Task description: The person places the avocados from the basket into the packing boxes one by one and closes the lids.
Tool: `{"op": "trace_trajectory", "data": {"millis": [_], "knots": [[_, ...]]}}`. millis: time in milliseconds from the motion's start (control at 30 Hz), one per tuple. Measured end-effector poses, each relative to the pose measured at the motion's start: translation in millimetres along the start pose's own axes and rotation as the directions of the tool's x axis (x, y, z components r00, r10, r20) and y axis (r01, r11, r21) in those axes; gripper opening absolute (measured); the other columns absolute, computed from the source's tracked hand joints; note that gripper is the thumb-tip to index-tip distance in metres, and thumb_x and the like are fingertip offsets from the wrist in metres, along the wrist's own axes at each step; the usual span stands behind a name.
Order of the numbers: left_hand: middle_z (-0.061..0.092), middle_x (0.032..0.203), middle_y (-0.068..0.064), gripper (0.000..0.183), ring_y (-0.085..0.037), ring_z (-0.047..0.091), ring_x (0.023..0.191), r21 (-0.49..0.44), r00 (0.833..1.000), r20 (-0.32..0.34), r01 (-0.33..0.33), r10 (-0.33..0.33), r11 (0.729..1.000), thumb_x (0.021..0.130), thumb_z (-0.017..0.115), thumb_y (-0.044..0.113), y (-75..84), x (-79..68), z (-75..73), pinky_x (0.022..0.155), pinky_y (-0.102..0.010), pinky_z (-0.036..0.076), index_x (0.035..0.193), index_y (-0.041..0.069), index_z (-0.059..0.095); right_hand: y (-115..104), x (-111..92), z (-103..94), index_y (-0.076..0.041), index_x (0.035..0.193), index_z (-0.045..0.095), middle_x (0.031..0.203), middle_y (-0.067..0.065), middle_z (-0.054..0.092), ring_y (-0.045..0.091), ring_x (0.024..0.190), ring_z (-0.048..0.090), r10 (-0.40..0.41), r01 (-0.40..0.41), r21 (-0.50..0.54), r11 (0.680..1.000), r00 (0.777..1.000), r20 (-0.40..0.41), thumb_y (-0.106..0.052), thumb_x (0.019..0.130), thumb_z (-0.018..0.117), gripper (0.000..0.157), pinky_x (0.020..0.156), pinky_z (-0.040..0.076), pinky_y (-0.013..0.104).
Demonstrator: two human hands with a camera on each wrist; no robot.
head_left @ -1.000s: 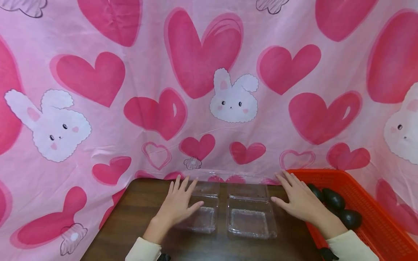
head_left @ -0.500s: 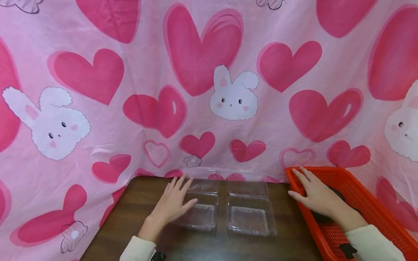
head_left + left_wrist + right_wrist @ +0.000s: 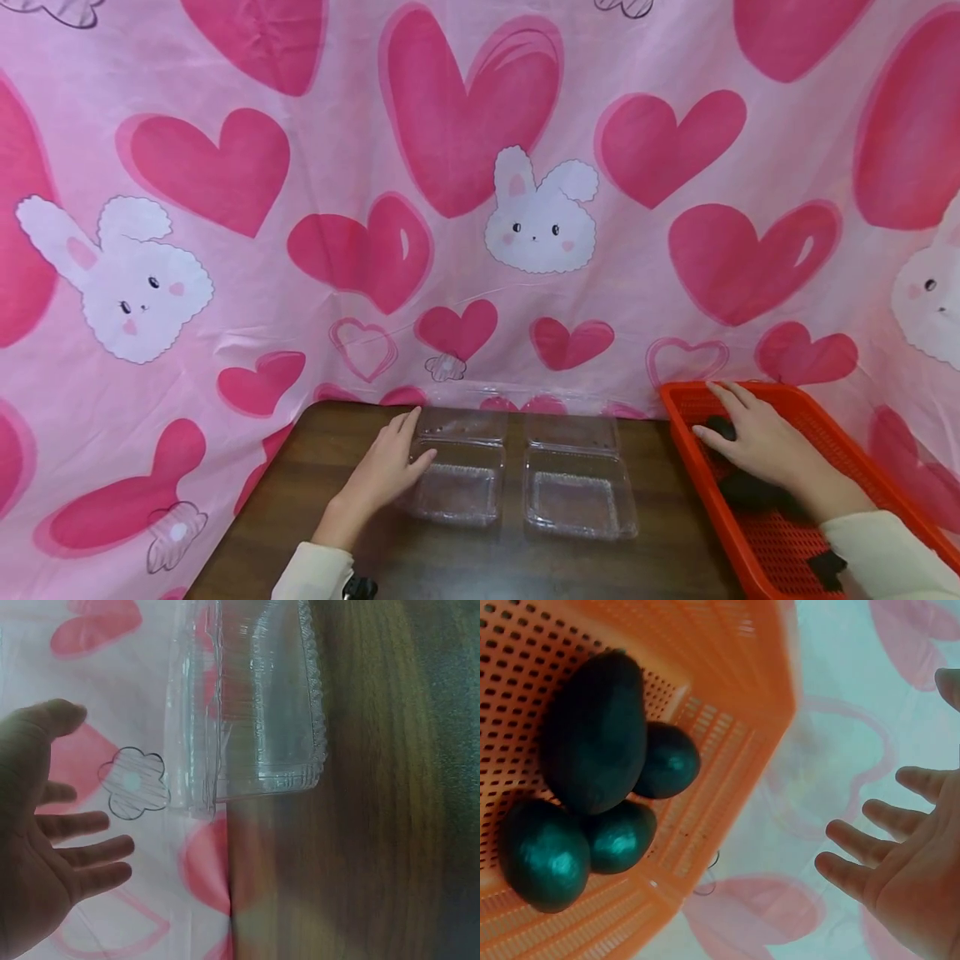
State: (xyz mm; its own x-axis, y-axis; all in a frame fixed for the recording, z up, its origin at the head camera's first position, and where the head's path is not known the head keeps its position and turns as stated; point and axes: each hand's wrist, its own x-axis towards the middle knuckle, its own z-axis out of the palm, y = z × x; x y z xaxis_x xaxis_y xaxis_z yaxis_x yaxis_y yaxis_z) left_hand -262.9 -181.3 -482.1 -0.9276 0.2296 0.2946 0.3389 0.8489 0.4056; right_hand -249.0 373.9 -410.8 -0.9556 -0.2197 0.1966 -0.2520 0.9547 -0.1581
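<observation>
My left hand (image 3: 382,462), its fingers extended, hovers beside the left clear plastic container (image 3: 459,492), holding nothing. The left wrist view shows that hand's spread fingers (image 3: 97,855) apart from the container's clear wall (image 3: 289,776). My right hand (image 3: 772,446) reaches over the orange plastic basket (image 3: 708,508) with loosely straight fingers and nothing in its grasp. Several dark green avocados (image 3: 592,735) lie in one end of the basket, partly hidden by the right hand and forearm in the head view. A second clear container (image 3: 579,500) stands open beside the first.
Both containers have raised lids (image 3: 573,432) at the back, near a pink heart-and-rabbit cloth (image 3: 450,275) that hangs behind the dark wooden table (image 3: 480,575). The basket's raised rim runs along the table's right side.
My right hand has moved right, from beside the right container to over the basket. My left hand has drawn slightly left, away from the left container. The containers stay put.
</observation>
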Motion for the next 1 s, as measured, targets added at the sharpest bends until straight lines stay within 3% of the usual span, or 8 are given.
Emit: {"op": "trace_trajectory", "data": {"millis": [167, 567, 900, 1000], "knots": [[0.056, 0.139, -0.030, 0.075, -0.047, 0.056, 0.127, -0.014, 0.999, -0.015, 0.040, -0.040, 0.999, 0.091, 0.077, 0.029, -3.2, -0.6, 2.3, 0.111, -0.061, 0.048, 0.148, -0.007, 0.045, 15, -5, -2.3, 0.009, 0.149, 0.039, 0.146, 0.040, 0.039, 0.061, 0.126, 0.043, 0.027, -0.027, 0.007, 1.000, 0.999, -0.019, -0.057, 0.092, 0.068, 0.093, 0.102, 0.037, 0.082], [0.062, 0.128, -0.029, 0.057, -0.045, 0.063, 0.120, -0.064, 0.987, 0.049, 0.153, -0.150, 0.986, 0.092, 0.076, 0.022, -9.8, -2.4, 9.1, 0.105, -0.060, 0.053, 0.133, -0.013, 0.057, 62, -13, -5.3, 0.017, 0.145, 0.035, 0.138, 0.047, 0.039, 0.064, 0.120, 0.040, 0.108, -0.107, 0.021, 0.994, 0.994, -0.002, -0.055, 0.095, 0.066, 0.093, 0.100, 0.035, 0.083], [0.066, 0.121, -0.030, 0.052, -0.045, 0.065, 0.115, -0.093, 0.973, 0.117, 0.212, -0.200, 0.973, 0.092, 0.075, 0.020, -17.4, -3.0, 16.2, 0.101, -0.060, 0.055, 0.128, -0.014, 0.058, 83, -18, -8.9, 0.026, 0.141, 0.030, 0.135, 0.054, 0.037, 0.069, 0.117, 0.041, 0.163, -0.168, 0.045, 0.985, 0.982, 0.094, -0.057, 0.097, 0.059, 0.098, 0.096, 0.038, 0.084], [0.069, 0.107, -0.025, 0.042, -0.038, 0.069, 0.102, -0.103, 0.975, 0.114, 0.205, -0.193, 0.973, 0.092, 0.075, 0.017, -20.2, -3.0, 17.9, 0.092, -0.056, 0.060, 0.120, -0.012, 0.062, 86, -20, -8.3, 0.027, 0.139, 0.030, 0.134, 0.055, 0.038, 0.070, 0.115, 0.042, 0.175, -0.182, 0.051, 0.982, 0.978, 0.116, -0.059, 0.098, 0.057, 0.099, 0.094, 0.040, 0.083]]}}
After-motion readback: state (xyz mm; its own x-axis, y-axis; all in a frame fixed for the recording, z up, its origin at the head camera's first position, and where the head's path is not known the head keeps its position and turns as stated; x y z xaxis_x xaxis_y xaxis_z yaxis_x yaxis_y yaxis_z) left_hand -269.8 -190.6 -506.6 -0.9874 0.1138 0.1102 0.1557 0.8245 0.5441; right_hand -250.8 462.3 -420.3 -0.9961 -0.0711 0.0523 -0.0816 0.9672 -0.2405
